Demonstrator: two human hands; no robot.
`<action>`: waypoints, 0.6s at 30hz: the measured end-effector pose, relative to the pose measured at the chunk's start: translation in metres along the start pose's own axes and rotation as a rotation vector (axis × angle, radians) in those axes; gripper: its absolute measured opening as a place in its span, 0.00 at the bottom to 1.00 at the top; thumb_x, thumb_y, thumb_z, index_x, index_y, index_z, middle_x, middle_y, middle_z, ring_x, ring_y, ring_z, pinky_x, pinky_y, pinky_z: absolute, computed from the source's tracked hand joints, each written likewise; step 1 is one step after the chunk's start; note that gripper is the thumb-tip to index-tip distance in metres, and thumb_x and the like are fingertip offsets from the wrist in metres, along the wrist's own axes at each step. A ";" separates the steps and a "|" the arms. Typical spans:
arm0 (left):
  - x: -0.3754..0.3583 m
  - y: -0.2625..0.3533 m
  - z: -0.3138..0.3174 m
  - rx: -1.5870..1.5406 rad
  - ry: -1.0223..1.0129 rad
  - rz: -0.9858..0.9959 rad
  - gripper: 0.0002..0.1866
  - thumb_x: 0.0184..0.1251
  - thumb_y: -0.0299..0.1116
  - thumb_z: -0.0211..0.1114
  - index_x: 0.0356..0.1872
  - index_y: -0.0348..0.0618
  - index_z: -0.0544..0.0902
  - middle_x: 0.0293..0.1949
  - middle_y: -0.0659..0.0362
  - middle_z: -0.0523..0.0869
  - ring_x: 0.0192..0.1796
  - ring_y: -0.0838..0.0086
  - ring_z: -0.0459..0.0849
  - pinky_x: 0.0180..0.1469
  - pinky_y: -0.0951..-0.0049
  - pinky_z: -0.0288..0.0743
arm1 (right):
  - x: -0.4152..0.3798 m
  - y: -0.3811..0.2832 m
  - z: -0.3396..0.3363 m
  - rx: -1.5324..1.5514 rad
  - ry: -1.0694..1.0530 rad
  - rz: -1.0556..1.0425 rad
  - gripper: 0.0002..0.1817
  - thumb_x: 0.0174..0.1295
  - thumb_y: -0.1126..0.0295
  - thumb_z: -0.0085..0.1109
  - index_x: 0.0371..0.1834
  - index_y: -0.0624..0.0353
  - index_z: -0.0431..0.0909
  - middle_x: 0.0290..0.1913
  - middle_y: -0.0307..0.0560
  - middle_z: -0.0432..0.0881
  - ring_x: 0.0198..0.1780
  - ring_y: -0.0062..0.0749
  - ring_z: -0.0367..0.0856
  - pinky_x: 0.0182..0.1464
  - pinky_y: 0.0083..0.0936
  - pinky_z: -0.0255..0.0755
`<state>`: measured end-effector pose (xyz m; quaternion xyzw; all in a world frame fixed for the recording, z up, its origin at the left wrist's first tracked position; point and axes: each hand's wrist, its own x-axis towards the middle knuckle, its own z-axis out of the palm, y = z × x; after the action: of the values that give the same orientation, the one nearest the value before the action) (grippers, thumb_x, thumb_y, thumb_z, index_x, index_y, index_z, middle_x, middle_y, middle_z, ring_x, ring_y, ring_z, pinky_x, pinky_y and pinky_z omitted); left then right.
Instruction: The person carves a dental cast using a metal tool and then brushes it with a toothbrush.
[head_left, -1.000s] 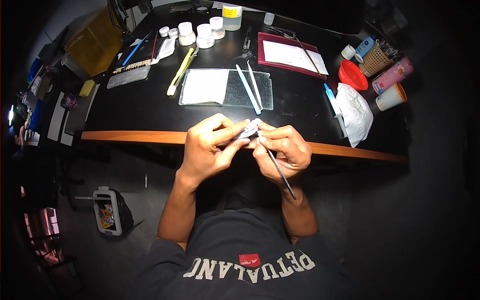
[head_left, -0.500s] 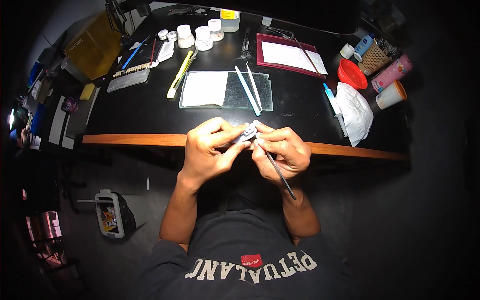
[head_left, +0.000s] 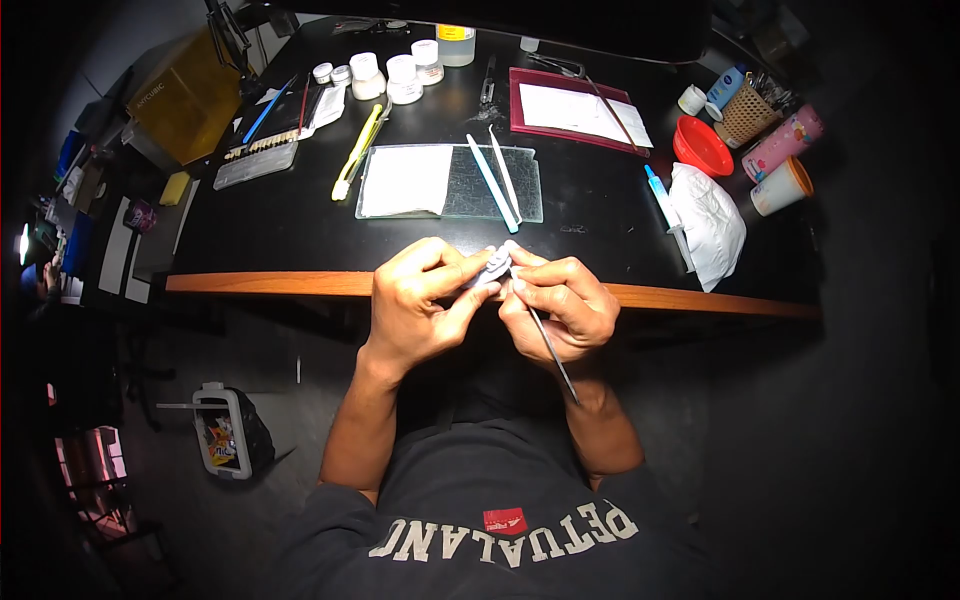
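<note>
My left hand (head_left: 425, 295) pinches a small pale grey, knobbly moulded piece (head_left: 492, 265) between thumb and fingers, just above the desk's front edge. In my right hand (head_left: 565, 308) is a thin, dark, pen-like tool (head_left: 552, 350), gripped like a pencil with its long end pointing down towards my forearm. Its working tip meets the grey piece or sits very close to it; the fingers hide the exact contact. My right fingertips also rest at the piece's right side. Beyond my hands lies a glass slab (head_left: 520, 185) bearing a folded white paper, a light blue stick (head_left: 493, 183) and white tweezers (head_left: 505, 175).
Several white-capped jars (head_left: 404, 80) and a clear bottle (head_left: 457, 45) stand at the back. A maroon tray (head_left: 520, 115) holds paper and a brush. On the right are a syringe (head_left: 668, 215), white tissue (head_left: 708, 230), red bowl (head_left: 703, 147) and cup (head_left: 782, 187). A bin (head_left: 238, 430) stands lower left.
The dark tool's rear end has swung slightly left and down, and my right hand has turned a little with it. My left hand keeps its hold on the grey piece, nearly still.
</note>
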<state>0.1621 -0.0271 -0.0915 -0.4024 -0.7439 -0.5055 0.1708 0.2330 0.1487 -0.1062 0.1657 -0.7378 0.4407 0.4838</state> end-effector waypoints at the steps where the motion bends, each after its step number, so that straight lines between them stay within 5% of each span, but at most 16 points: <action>1: -0.001 0.000 0.000 0.002 -0.005 -0.002 0.20 0.53 0.23 0.87 0.50 0.39 0.97 0.27 0.60 0.85 0.26 0.78 0.82 0.29 0.75 0.73 | 0.000 -0.002 -0.002 0.008 -0.020 0.000 0.09 0.53 0.89 0.75 0.34 0.67 0.87 0.36 0.51 0.88 0.44 0.44 0.98 0.54 0.40 0.95; 2: -0.001 0.000 -0.002 0.000 -0.015 -0.006 0.20 0.53 0.23 0.87 0.50 0.39 0.97 0.27 0.60 0.85 0.26 0.78 0.82 0.29 0.75 0.73 | 0.000 -0.003 -0.002 0.016 -0.039 0.000 0.10 0.54 0.91 0.74 0.35 0.69 0.86 0.36 0.53 0.88 0.42 0.42 0.97 0.58 0.46 0.95; 5: 0.001 0.001 -0.005 -0.005 -0.039 -0.009 0.20 0.54 0.22 0.87 0.50 0.38 0.97 0.27 0.60 0.84 0.26 0.78 0.82 0.29 0.75 0.73 | -0.001 -0.002 -0.002 -0.005 -0.016 0.022 0.09 0.51 0.86 0.78 0.31 0.63 0.88 0.35 0.49 0.90 0.45 0.46 0.99 0.47 0.29 0.95; 18: -0.001 0.000 -0.007 -0.070 -0.058 -0.032 0.20 0.54 0.22 0.87 0.51 0.38 0.96 0.30 0.60 0.84 0.28 0.79 0.82 0.31 0.76 0.75 | -0.001 -0.002 -0.004 0.152 -0.028 0.088 0.09 0.55 0.88 0.77 0.37 0.67 0.89 0.38 0.53 0.89 0.44 0.43 0.97 0.57 0.40 0.94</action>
<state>0.1615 -0.0339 -0.0894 -0.4107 -0.7366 -0.5221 0.1270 0.2369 0.1508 -0.1052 0.1757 -0.7155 0.5137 0.4396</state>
